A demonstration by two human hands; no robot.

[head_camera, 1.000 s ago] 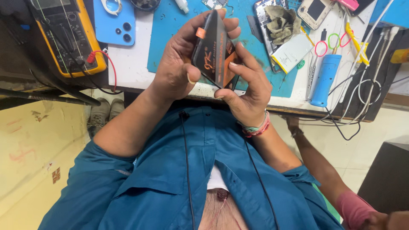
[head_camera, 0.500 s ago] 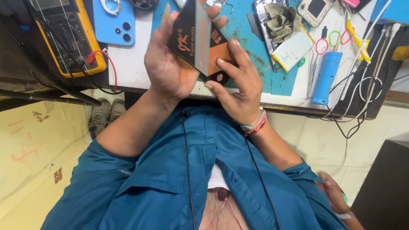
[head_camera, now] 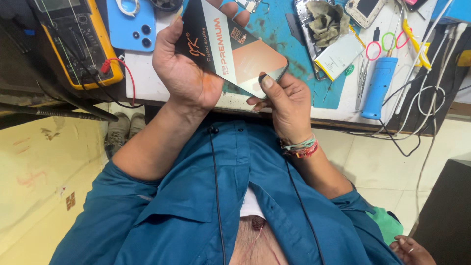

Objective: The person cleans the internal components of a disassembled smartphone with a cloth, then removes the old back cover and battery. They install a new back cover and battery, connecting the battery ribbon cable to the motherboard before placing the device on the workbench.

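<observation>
Box (head_camera: 230,46) flatter now, two hands

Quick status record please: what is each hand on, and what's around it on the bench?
left hand: grips the flat black-and-orange box by its left side
right hand: pinches the box's lower corner, thumb on top
box: tilted, over the bench edge
nearby: yellow multimeter, blue phone, blue cylindrical tool
</observation>
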